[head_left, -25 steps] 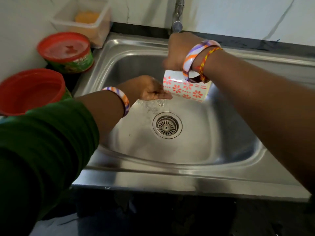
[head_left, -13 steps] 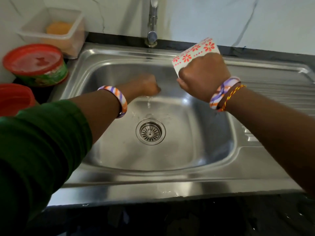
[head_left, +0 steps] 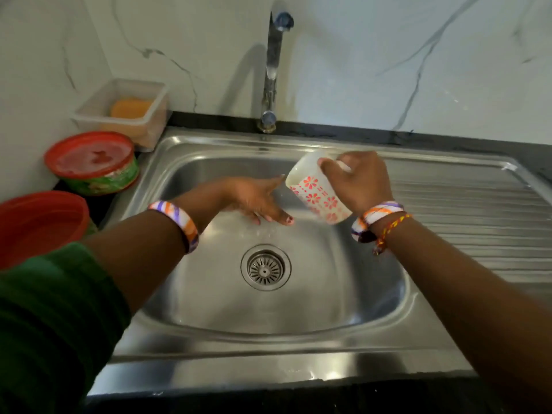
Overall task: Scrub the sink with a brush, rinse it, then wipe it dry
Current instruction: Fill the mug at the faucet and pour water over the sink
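Over the steel sink (head_left: 298, 339), toward its back edge, the right hand (head_left: 357, 182) grips a white cup (head_left: 316, 194) with red flowers, tipped mouth-first to the left. The left hand (head_left: 254, 198) lies flat and relaxed just beside the mouth, fingers straight, apparently wet. The drain (head_left: 265, 268) sits in the basin's middle.

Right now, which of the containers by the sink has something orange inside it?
The clear plastic box at the back left corner holds an orange block. The lidded red tub is shut, and the red bowl nearest you shows nothing inside.
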`<state>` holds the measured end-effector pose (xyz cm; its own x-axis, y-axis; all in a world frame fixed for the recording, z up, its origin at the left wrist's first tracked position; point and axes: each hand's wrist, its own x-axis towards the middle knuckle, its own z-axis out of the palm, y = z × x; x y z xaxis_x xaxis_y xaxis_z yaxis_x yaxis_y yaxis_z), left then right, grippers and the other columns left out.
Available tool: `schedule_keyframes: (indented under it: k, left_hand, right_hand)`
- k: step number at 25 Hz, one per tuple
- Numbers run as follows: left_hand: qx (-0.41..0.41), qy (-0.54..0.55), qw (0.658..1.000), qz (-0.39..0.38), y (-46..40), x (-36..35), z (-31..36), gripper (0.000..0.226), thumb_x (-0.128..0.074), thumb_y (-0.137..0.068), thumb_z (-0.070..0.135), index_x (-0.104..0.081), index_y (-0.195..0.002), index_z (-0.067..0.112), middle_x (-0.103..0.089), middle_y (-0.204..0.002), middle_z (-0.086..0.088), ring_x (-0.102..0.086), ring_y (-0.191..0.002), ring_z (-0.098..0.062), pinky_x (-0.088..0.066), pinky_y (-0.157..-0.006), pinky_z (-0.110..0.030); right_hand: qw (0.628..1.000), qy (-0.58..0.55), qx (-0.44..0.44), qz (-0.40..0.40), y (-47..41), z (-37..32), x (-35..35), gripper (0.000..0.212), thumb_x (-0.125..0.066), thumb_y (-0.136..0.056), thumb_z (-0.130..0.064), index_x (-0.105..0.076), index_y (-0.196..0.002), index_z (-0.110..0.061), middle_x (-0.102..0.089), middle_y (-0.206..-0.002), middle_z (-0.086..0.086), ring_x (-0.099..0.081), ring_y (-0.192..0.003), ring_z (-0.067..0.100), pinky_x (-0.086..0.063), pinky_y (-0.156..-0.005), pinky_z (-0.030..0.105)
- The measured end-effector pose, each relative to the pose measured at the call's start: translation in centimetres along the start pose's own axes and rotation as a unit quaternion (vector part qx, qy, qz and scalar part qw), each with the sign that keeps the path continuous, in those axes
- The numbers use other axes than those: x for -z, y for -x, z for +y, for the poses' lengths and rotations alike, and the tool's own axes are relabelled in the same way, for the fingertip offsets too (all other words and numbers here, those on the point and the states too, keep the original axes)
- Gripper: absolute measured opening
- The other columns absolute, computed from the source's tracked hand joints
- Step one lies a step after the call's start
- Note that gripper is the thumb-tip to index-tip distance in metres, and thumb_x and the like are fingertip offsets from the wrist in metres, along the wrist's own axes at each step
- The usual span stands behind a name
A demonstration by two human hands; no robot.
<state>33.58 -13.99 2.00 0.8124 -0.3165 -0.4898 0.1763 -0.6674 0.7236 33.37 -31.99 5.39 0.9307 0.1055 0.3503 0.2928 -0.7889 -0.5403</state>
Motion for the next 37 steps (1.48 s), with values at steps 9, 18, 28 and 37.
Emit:
schedule_keyframes:
  k: [9, 18, 28, 37]
  left_hand:
    - [-0.078, -0.052, 0.956, 0.279, 4.5, 1.4, -1.6, 0.025, -0.077, -0.072, 0.025, -0.07, -0.094, 0.016, -0.07, -0.089, -0.001, -0.064, -0.075, -0.009, -0.052, -0.065, -0.023]
    - [0.002, -0.068, 0.873, 0.482, 1.3, 11.4, -2.4, 0.042, -0.076, -0.074, 0.028, -0.064, -0.108, 0.006, -0.066, -0.109, -0.01, -0.063, -0.097, -0.024, -0.05, -0.08, -0.032]
    - [0.039, -0.062, 0.852, 0.519, -6.0, 17.0, -3.5, 0.051, -0.071, -0.08, 0.03, -0.055, -0.122, 0.006, -0.06, -0.12, -0.014, -0.058, -0.106, -0.028, -0.047, -0.082, -0.034]
    - [0.022, -0.115, 0.869, 0.481, -5.2, 19.1, -4.9, 0.042, -0.069, -0.08, 0.013, -0.059, -0.121, 0.008, -0.059, -0.122, -0.013, -0.057, -0.109, -0.027, -0.045, -0.087, -0.03]
  right_hand:
    - [0.881, -0.392, -0.257, -0.065, 0.7, -4.3, -4.4, 0.028, -0.06, -0.083, -0.017, -0.056, -0.055, -0.014, -0.052, -0.052, -0.002, -0.043, -0.054, 0.012, -0.034, -0.054, 0.024]
    - [0.872, -0.398, -0.236, -0.162, -0.9, -3.3, -6.8, 0.031, -0.038, -0.088, 0.016, -0.062, -0.086, -0.004, -0.061, -0.077, 0.007, -0.06, -0.059, 0.017, -0.05, -0.049, 0.022]
    - [0.875, -0.369, -0.198, -0.243, -1.3, -2.7, -9.7, 0.028, -0.049, -0.083, 0.015, -0.063, -0.072, -0.007, -0.059, -0.067, 0.009, -0.062, -0.045, 0.014, -0.051, -0.044, 0.024]
    - [0.881, -0.305, -0.135, -0.337, -1.7, -6.4, -12.4, 0.023, -0.053, -0.086, 0.005, -0.065, -0.071, -0.01, -0.06, -0.062, 0.004, -0.061, -0.05, 0.011, -0.053, -0.049, 0.023]
